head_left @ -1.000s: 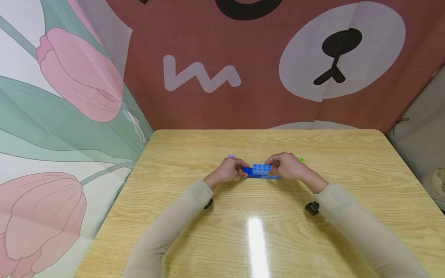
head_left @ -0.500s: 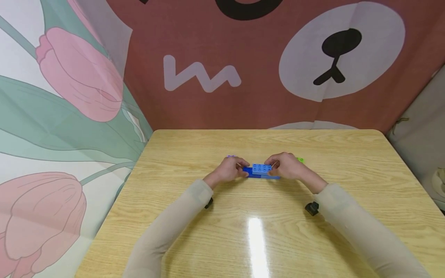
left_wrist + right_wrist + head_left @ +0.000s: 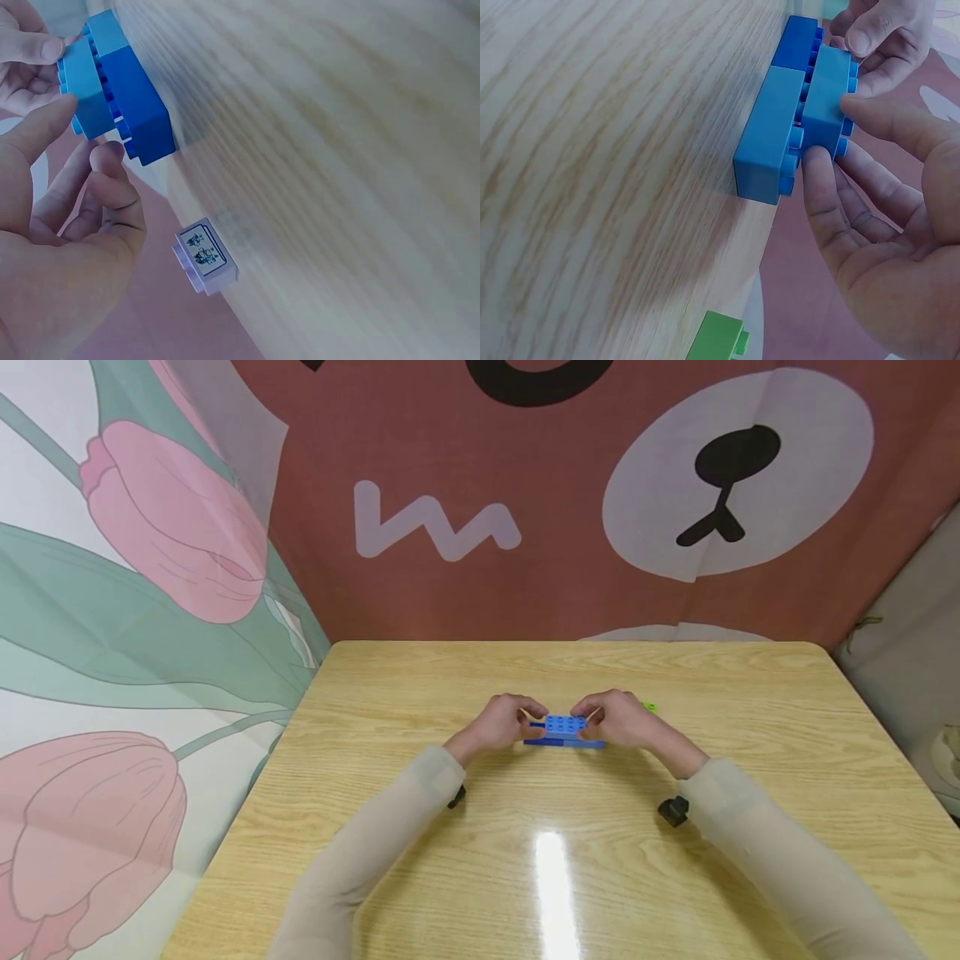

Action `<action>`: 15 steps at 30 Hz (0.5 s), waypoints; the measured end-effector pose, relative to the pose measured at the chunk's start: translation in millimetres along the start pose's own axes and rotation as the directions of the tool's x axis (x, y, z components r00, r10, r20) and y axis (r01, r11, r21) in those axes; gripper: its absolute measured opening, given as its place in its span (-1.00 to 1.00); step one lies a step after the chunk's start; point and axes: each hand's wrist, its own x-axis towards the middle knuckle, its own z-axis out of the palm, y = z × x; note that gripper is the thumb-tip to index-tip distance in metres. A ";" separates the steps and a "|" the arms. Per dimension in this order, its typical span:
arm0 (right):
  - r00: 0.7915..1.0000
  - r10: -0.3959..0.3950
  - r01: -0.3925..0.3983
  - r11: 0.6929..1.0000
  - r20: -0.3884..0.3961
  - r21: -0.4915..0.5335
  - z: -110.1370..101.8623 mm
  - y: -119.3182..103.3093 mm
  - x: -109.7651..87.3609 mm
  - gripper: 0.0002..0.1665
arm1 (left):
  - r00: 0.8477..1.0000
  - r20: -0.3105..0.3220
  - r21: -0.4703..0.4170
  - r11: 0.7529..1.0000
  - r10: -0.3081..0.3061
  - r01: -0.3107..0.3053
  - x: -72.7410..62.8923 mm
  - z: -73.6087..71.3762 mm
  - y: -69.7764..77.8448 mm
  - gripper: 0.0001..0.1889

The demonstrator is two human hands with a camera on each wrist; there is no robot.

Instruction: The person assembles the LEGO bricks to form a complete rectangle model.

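A light blue studded toy brick (image 3: 566, 724) lies across two lower bricks, bridging their meeting ends. The lower left one is a dark blue brick (image 3: 139, 101); the lower right one is a second light blue brick (image 3: 769, 139). Studs of the lower pair show in a narrow gap beneath the upper brick. My right hand (image 3: 621, 718) pinches the upper brick's right end between thumb and fingers. At its left end, my left hand (image 3: 498, 723) pinches the same brick, thumb on the near side. The lower pair stands on the table (image 3: 420, 681).
A purple brick (image 3: 206, 259) with a printed picture stands left of the stack, hidden in the head view. Behind my right hand is a green brick (image 3: 649, 707), partly covered. A printed cloth (image 3: 465, 593) hangs at the table's back edge.
My left hand has shifted right, from the dark blue brick to the upper light blue brick's left end. The purple brick has gone out of sight behind it. My right hand holds its place.
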 end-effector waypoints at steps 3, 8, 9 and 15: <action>1.000 0.003 -0.003 1.000 -0.004 0.002 0.2 0.2 -0.9 -0.57 | 1.000 0.008 -0.010 1.000 0.012 -0.012 0.9 1.8 0.9 -0.64; 1.000 0.000 0.000 1.000 -0.010 0.004 1.4 2.3 -0.5 -0.59 | 1.000 0.015 -0.027 0.999 0.023 -0.023 2.6 3.6 0.0 -0.66; 1.000 -0.001 0.001 1.000 -0.011 0.004 1.6 2.7 -0.2 -0.60 | 1.000 0.012 -0.021 1.000 0.023 -0.022 3.0 3.7 -0.2 -0.66; 1.000 -0.006 0.007 1.000 -0.019 0.003 0.9 2.5 0.3 -0.61 | 1.000 0.000 -0.012 1.000 0.012 -0.012 4.2 4.0 -0.4 -0.68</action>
